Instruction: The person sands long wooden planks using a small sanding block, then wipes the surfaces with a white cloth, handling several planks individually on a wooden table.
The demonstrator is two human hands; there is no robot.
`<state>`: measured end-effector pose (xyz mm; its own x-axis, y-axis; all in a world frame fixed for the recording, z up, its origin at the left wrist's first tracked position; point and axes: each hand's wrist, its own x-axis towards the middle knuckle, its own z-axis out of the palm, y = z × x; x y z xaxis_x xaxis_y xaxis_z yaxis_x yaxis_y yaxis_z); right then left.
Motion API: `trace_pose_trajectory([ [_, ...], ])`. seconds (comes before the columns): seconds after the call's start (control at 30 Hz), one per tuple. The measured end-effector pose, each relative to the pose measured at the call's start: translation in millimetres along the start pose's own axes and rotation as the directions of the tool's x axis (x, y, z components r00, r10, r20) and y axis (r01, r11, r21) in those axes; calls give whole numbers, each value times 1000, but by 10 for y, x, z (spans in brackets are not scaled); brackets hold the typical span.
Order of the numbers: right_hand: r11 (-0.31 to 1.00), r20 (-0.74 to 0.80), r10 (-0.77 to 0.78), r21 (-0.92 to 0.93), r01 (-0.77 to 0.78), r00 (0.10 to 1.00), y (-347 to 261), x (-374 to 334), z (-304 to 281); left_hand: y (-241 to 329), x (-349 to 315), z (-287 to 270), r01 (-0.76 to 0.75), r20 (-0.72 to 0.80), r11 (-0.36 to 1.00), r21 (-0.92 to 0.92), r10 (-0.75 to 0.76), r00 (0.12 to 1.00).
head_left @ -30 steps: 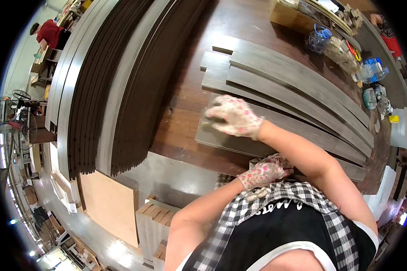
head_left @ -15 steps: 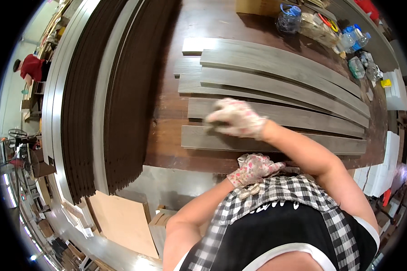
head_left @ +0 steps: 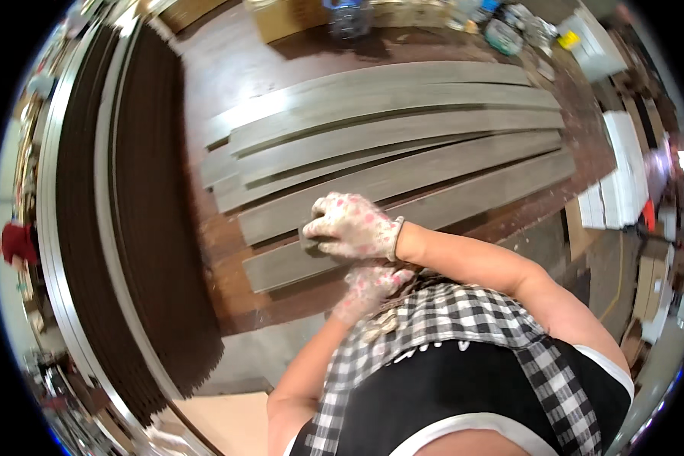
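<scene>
Since the earlier frame, the view has swung; the right hand (head_left: 349, 226) and left hand (head_left: 374, 290) appear closer together. The nearest grey plank (head_left: 289, 266) lies flat on the brown table (head_left: 239, 308), partly behind the right hand. Expect stiff, smooth, moderately heavy stock; grip both long edges. Right fingers: curled, narrow; contents indiscernible. Left fingers: partly hidden beside the checked apron (head_left: 448, 311); grip cannot be determined.

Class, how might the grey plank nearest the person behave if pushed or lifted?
Long and thin, the plank may flex slightly. Its smooth-looking top might be slippery. Lying flat on the table, it seems unlikely to roll.
</scene>
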<state>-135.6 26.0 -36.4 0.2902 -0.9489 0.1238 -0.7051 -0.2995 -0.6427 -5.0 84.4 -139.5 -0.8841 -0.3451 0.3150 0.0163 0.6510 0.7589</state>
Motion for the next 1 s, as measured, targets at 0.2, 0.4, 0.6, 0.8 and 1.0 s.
trace_pose_trajectory([
  [0.2, 844, -258, 329, -352, -406, 908, 757, -1403, -1076, 190, 348, -363, -138, -256, 990, 19, 138, 957],
  [0.4, 886, -339, 170, -358, -294, 925, 533, -1242, -862, 381, 824, -536, 175, -249, 948, 265, -108, 962],
  [0.6, 677, -381, 424, -470, -567, 822, 1147, -2183, -1638, 352, 857, -405, 192, 41, 797, 573, -262, 964],
  [0.8, 681, -342, 438, -477, -555, 832, 1197, -2418, -2003, 582, 1291, -157, 203, 121, 817, 540, -314, 942],
  [1.0, 703, -405, 466, -371, -607, 787, 1527, -3031, -2374, 780, 1335, -152, 312, 143, 755, 577, -470, 871],
])
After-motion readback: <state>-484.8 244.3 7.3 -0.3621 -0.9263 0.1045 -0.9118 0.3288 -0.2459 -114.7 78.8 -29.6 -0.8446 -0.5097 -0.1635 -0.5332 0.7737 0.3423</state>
